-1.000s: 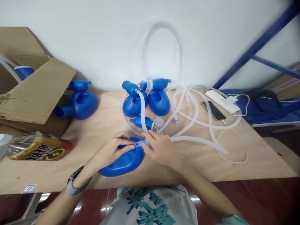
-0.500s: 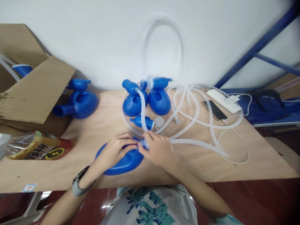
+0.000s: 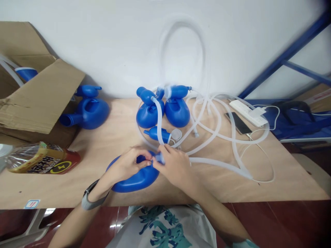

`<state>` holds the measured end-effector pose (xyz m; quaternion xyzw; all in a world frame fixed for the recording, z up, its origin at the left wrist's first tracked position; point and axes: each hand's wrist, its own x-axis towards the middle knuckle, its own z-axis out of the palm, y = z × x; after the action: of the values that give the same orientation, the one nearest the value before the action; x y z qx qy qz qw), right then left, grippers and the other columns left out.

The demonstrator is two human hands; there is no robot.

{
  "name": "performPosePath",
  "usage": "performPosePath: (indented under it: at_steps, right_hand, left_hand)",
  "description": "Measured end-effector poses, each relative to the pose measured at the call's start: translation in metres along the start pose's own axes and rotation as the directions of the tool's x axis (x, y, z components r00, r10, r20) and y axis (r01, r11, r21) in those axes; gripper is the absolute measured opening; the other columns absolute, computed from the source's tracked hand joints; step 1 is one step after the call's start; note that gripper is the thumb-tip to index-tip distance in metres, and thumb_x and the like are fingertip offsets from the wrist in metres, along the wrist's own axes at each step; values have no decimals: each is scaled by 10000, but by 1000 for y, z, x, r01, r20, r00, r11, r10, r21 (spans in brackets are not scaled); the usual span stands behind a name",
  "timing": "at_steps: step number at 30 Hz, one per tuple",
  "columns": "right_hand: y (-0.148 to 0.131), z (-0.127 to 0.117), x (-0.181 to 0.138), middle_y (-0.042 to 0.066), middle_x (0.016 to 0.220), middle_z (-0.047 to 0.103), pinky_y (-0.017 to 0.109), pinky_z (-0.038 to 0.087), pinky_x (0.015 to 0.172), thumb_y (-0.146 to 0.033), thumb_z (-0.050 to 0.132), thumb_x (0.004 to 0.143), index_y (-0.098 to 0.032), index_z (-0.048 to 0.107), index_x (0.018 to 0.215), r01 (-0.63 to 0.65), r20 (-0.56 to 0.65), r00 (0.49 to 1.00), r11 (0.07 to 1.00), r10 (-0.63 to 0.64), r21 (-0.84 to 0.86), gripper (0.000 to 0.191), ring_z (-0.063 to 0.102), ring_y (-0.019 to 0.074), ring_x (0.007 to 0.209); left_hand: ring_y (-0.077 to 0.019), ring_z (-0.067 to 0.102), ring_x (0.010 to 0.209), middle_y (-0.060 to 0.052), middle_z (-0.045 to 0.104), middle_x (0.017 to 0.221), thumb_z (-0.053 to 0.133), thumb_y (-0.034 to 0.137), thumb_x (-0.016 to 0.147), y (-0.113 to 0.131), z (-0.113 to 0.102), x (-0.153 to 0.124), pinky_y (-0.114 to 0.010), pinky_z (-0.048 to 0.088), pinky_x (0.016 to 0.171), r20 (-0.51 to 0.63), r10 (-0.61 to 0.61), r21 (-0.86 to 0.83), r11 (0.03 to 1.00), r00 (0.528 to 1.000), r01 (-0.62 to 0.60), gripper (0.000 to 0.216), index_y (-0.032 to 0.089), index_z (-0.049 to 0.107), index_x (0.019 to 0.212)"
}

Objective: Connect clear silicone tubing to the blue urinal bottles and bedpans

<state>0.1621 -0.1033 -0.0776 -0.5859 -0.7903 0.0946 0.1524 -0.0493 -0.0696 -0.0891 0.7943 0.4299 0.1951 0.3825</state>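
A blue plastic urinal bottle (image 3: 137,181) lies on its side at the table's front edge, partly under my hands. My left hand (image 3: 131,163) curves over its handle, thumb and forefinger pinched on something too small to make out. Touching those fingertips, my right hand (image 3: 174,163) is closed around the bottle's neck end, where a paler blue piece shows; its palm hides the rest. Just beyond my hands lie a loose blue spout piece (image 3: 156,133) and a round white cap (image 3: 176,134). A clear hose (image 3: 159,120) runs down behind my right hand.
Two blue urinal bottles (image 3: 177,113) stand at the wall, with coiled clear hoses (image 3: 219,120) to their right. A phone (image 3: 239,123) and power strip (image 3: 248,113) lie at right. On the left are a cardboard box (image 3: 38,96), another blue bottle (image 3: 94,115) and a drink bottle (image 3: 43,159).
My hands stay at the same spot on the bottle. The left wrist and fingers have shifted slightly, with the fingers arched more. The whole view has moved a little.
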Motion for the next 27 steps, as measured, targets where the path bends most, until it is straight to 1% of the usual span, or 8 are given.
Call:
performPosePath:
  at_steps: [9, 12, 14, 18, 20, 22, 25, 27]
  right_hand:
    - [3, 10, -1, 29, 973, 768, 327, 501, 720, -343, 693, 924, -223, 687, 996, -12, -63, 998, 997, 17, 76, 139, 735, 230, 850]
    - [11, 5, -9, 96, 1208, 760, 421, 545, 981, -347, 709, 945, -214, 696, 1192, 182, -222, 962, 979, -159, 88, 281, 706, 284, 1143]
    - [18, -7, -20, 102, 1312, 733, 534, 462, 1146, -296, 679, 977, -249, 689, 1272, 359, -323, 889, 932, -324, 53, 299, 624, 304, 1317]
    - [42, -29, -52, 29, 1044, 801, 415, 603, 951, -293, 645, 1007, -280, 720, 1139, 557, -312, 821, 794, -479, 245, 153, 754, 216, 1016]
    - [63, -29, -69, 7, 904, 796, 335, 628, 757, -334, 628, 1023, -264, 714, 1091, 431, -266, 896, 843, -356, 323, 130, 762, 183, 790]
    - [91, -22, -84, 21, 856, 793, 362, 634, 722, -396, 633, 1014, -253, 709, 1108, 110, -290, 957, 953, -24, 283, 187, 762, 214, 735]
    - [138, -11, -100, 131, 1183, 781, 514, 630, 885, -547, 697, 927, -249, 568, 1414, -282, -354, 860, 920, 368, 271, 585, 767, 335, 1024]
    - [167, -9, -107, 207, 1477, 619, 575, 580, 1013, -618, 680, 903, -245, 362, 1581, -359, -331, 797, 837, 505, 413, 837, 671, 369, 1273]
  left_hand:
    - [-206, 704, 953, -39, 725, 1019, 632, 309, 981, 3, 0, -6, -332, 567, 846, -70, 57, 129, 991, 996, -48, 141, 226, 742, 1011]
    - [-222, 694, 1014, -60, 719, 1078, 631, 346, 1002, 3, 0, -9, -358, 567, 905, -66, 136, 189, 974, 988, -122, 176, 224, 738, 1068]
    - [-233, 697, 1030, -70, 718, 1112, 667, 386, 986, 3, 1, -10, -370, 574, 925, -60, 159, 230, 963, 985, -141, 214, 227, 731, 1116]
    - [-251, 733, 987, -86, 717, 1158, 718, 467, 946, 3, 3, -15, -375, 606, 898, -39, 196, 372, 913, 980, -168, 332, 233, 724, 1181]
    - [-247, 752, 974, -90, 718, 1196, 699, 494, 961, 2, 3, -17, -357, 618, 863, -14, 230, 424, 883, 973, -203, 361, 239, 723, 1215]
    - [-233, 764, 967, -88, 719, 1218, 645, 510, 999, 1, 1, -19, -330, 624, 835, 0, 270, 443, 863, 963, -242, 360, 247, 726, 1231]
    - [-224, 774, 953, -83, 731, 1188, 595, 532, 1025, -5, -4, -20, -305, 627, 801, -2, 330, 462, 838, 944, -292, 368, 249, 747, 1203]
    - [-222, 779, 942, -78, 744, 1163, 616, 528, 1015, -13, -9, -20, -288, 626, 777, -13, 364, 481, 819, 931, -313, 355, 244, 758, 1173]
